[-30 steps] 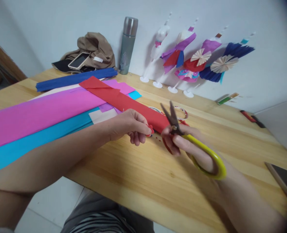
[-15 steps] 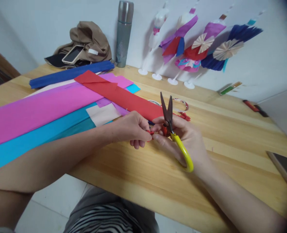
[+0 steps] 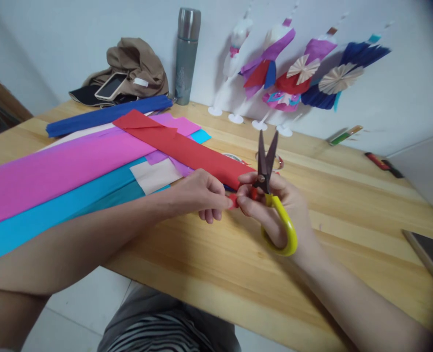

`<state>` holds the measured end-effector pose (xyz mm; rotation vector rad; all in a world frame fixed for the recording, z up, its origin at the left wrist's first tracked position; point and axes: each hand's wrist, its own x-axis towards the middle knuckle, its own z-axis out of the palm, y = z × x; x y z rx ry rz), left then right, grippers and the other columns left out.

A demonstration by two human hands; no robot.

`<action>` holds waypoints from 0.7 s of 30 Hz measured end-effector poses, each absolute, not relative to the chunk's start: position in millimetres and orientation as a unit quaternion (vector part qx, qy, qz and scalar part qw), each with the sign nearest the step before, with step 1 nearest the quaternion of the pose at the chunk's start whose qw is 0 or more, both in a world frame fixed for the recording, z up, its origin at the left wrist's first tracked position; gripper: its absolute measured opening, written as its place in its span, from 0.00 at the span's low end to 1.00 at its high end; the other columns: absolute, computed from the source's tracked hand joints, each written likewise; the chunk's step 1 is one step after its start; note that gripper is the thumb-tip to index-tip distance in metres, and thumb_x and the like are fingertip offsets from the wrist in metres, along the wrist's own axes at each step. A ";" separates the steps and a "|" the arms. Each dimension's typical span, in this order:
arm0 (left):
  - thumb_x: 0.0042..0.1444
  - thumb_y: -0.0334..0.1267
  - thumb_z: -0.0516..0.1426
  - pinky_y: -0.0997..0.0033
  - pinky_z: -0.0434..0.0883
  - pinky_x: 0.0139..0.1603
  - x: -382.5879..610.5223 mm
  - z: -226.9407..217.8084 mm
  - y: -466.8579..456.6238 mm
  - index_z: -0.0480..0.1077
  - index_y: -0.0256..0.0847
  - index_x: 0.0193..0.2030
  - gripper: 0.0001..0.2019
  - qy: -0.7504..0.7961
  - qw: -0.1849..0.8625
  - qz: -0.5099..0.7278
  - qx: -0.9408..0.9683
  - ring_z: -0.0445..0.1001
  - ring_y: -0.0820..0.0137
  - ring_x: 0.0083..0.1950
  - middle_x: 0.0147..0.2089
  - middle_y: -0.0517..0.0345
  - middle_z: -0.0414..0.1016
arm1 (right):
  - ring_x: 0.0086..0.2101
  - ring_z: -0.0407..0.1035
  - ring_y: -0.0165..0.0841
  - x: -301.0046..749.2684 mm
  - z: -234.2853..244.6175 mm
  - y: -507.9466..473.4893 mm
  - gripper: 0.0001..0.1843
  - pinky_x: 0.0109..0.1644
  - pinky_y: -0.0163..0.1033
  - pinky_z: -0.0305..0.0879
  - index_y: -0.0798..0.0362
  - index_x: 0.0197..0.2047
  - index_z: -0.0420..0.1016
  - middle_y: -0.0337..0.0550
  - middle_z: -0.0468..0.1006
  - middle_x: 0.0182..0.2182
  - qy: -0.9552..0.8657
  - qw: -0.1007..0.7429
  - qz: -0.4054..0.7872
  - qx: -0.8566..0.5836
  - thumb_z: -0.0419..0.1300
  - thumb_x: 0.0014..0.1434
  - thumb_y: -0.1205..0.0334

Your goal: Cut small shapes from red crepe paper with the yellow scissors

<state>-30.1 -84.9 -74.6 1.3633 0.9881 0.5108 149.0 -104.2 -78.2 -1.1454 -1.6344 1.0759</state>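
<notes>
Between the fingertips of both hands is a small red piece of paper (image 3: 233,200). My left hand (image 3: 202,192) is closed in a pinch on its left side. My right hand (image 3: 292,203) pinches the other side with thumb and finger. That same hand carries a pair of scissors (image 3: 268,177), its yellow handle loop round the thumb and its slightly parted blades pointing up and away. Just behind the hands lies a folded red paper strip (image 3: 198,150), its near end partly hidden by my fingers.
Pink paper (image 3: 70,161) and blue paper (image 3: 29,210) spread over the left of the table (image 3: 202,264). A flask (image 3: 186,63), a cap with a phone (image 3: 111,86), and several dressed figures on stands (image 3: 293,80) line the wall. A dark flat object (image 3: 431,254) lies at right.
The scissors have turned more upright and shifted slightly right with my right hand. My fingertips have drawn a little apart, and more of the red piece shows between them.
</notes>
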 end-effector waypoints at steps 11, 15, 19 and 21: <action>0.45 0.40 0.67 0.79 0.73 0.28 -24.0 -82.5 -95.8 0.76 0.35 0.33 0.12 0.404 0.670 0.353 0.514 0.76 0.75 0.28 0.26 0.59 0.77 | 0.20 0.60 0.29 148.0 -83.1 -100.6 0.19 0.23 0.39 0.59 0.44 0.39 0.72 0.33 0.70 0.23 -0.505 0.501 0.510 -0.483 0.73 0.45 0.59; 0.47 0.37 0.64 0.79 0.71 0.27 -19.5 -80.5 -98.8 0.74 0.34 0.27 0.07 0.427 0.655 0.366 0.504 0.74 0.76 0.24 0.22 0.59 0.76 | 0.20 0.62 0.28 143.5 -82.7 -103.5 0.17 0.23 0.37 0.60 0.46 0.37 0.76 0.32 0.72 0.21 -0.499 0.526 0.503 -0.471 0.72 0.42 0.63; 0.48 0.35 0.62 0.79 0.71 0.24 -19.5 -75.5 -98.6 0.73 0.34 0.21 0.09 0.430 0.663 0.361 0.495 0.74 0.76 0.21 0.21 0.58 0.76 | 0.17 0.61 0.27 145.1 -84.4 -100.3 0.17 0.21 0.36 0.58 0.49 0.37 0.76 0.32 0.74 0.20 -0.481 0.531 0.522 -0.464 0.71 0.41 0.63; 0.48 0.34 0.62 0.80 0.70 0.23 -20.1 -74.7 -98.1 0.73 0.34 0.20 0.09 0.432 0.668 0.362 0.487 0.73 0.77 0.20 0.20 0.58 0.76 | 0.16 0.61 0.26 148.6 -86.2 -97.5 0.17 0.20 0.35 0.57 0.49 0.38 0.76 0.31 0.73 0.19 -0.473 0.540 0.533 -0.448 0.70 0.41 0.64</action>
